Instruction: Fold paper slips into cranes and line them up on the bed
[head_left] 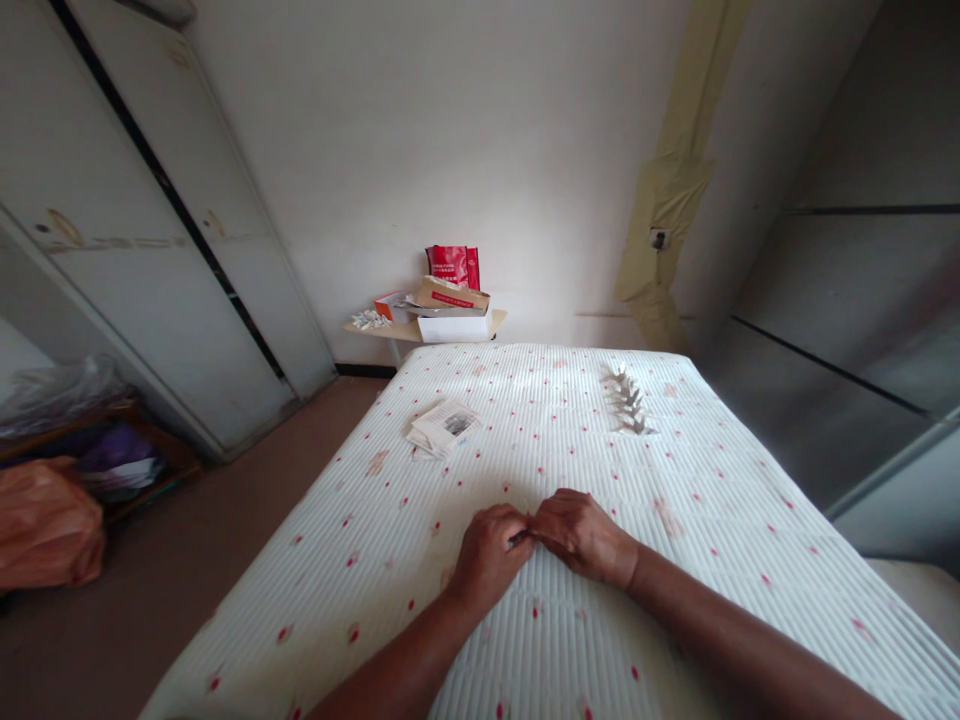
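Over the near middle of the mattress (525, 450), my left hand (491, 555) and my right hand (585, 535) meet fingertip to fingertip. Both are closed in a pinch. A small dark sliver shows at the left fingers, but the hands hide most of whatever they hold, so its kind cannot be made out. Beyond my left hand lies a loose stack of cut newspaper sheets (446, 428). Farther off to the right, several small folded paper pieces (630, 400) with pointed tips, like paper cranes, stand in a row.
Against the far wall, a small table (360, 328) bears a white box (454, 328), a brown carton (448, 295), a red bag (452, 265) and white folded pieces (370, 320). Cabinets (202, 230) stand left, with an orange bag (49, 525) on the floor. A wall socket (659, 238) is at right.
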